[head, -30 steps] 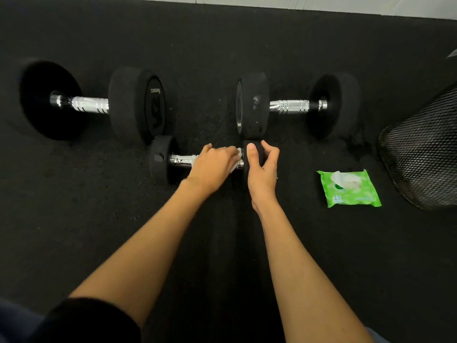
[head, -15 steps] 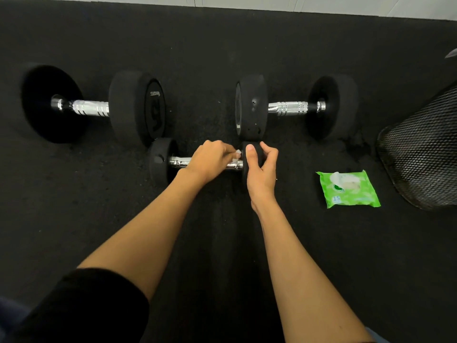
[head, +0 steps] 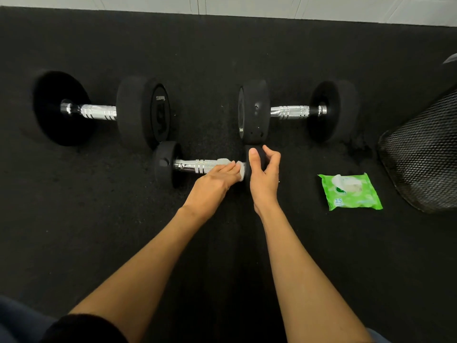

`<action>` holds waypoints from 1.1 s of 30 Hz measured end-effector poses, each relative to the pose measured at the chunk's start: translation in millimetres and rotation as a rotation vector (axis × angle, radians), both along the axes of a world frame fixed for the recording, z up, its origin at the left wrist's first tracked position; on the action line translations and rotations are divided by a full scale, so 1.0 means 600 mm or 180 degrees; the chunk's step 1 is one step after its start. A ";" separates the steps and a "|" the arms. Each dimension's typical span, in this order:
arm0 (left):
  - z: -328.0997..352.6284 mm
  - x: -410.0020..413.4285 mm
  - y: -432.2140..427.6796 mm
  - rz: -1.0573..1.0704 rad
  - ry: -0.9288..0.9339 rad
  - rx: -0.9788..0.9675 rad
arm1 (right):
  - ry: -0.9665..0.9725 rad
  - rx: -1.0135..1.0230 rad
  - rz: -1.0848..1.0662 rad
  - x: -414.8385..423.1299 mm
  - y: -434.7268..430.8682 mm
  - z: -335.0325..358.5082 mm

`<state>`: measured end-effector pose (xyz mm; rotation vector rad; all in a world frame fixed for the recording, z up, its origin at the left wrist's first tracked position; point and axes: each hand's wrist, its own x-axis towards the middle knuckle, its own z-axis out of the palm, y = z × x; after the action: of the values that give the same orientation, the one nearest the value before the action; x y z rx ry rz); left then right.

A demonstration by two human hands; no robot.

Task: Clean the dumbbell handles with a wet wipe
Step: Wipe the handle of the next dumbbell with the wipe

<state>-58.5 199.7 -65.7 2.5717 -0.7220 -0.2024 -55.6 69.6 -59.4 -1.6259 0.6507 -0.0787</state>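
The small black-ended chrome dumbbell (head: pixel 197 165) lies on the floor, steadied at its end by the right hand (head: pixel 263 178); a white wet wipe (head: pixel 238 169) is pinched in the left hand (head: pixel 212 185). Full wrap-around strokes are advised.

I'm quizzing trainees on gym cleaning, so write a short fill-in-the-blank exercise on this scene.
1. The left hand presses a white wipe against the handle of the ____ dumbbell of the three.
2. The right hand grips that dumbbell's ____ end weight.
3. The wipe packet lying on the floor is ____ in colour.
4. A black ____ bin stands at the right edge of the view.

Missing words: smallest; right; green; mesh
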 end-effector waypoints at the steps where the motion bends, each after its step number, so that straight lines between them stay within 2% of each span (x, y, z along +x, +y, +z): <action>1: 0.000 0.001 0.007 -0.0154 -0.0027 0.0051 | -0.0016 -0.0006 0.0000 0.000 0.000 0.001; 5: 0.007 -0.004 0.024 -0.0615 -0.0095 0.0159 | 0.0199 -0.0059 0.0096 0.005 -0.007 0.008; 7: 0.008 -0.007 0.033 -0.0589 -0.0033 0.0085 | 0.0196 -0.0987 0.0210 0.007 -0.010 0.020; 9: 0.010 -0.007 0.043 -0.0283 -0.0163 -0.0316 | -0.0451 -0.1845 0.0247 0.012 -0.007 0.046; 10: 0.015 -0.006 0.047 0.0043 -0.0214 -0.0650 | -0.0765 -0.1854 0.0316 0.016 -0.002 0.064; 12: 0.037 -0.001 0.049 0.0818 -0.0158 -0.1416 | -0.0903 -0.1402 0.0723 0.030 0.012 0.101; 16: 0.104 0.018 0.048 0.1728 -0.0072 -0.2478 | 0.0097 -0.0718 0.2076 0.053 0.048 0.123; 19: 0.119 0.027 0.070 0.1746 0.0008 -0.2450 | 0.0124 0.0387 0.1845 0.053 0.079 0.111; 21: 0.115 0.029 0.088 0.1560 0.0056 -0.2104 | -0.0076 0.0528 0.1525 0.061 0.088 0.098; 23: 0.102 0.032 0.111 0.1733 -0.0053 -0.1762 | -0.0156 0.0227 0.1402 0.068 0.093 0.087; 26: 0.074 0.031 0.147 0.2515 -0.0039 -0.1483 | -0.0257 -0.0493 0.1218 0.071 0.105 0.072; 29: 0.047 0.027 0.172 0.2947 0.0469 -0.1483 | -0.0493 -0.1123 0.1356 0.060 0.131 0.046; 33: 0.020 0.027 0.190 0.2798 0.1283 -0.1904 | -0.0590 -0.2395 0.2155 0.034 0.166 -0.008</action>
<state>-42.5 313.9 -53.4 1.9448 0.4537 -0.1677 -35.2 169.1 -64.5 -2.4504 -0.1345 0.0296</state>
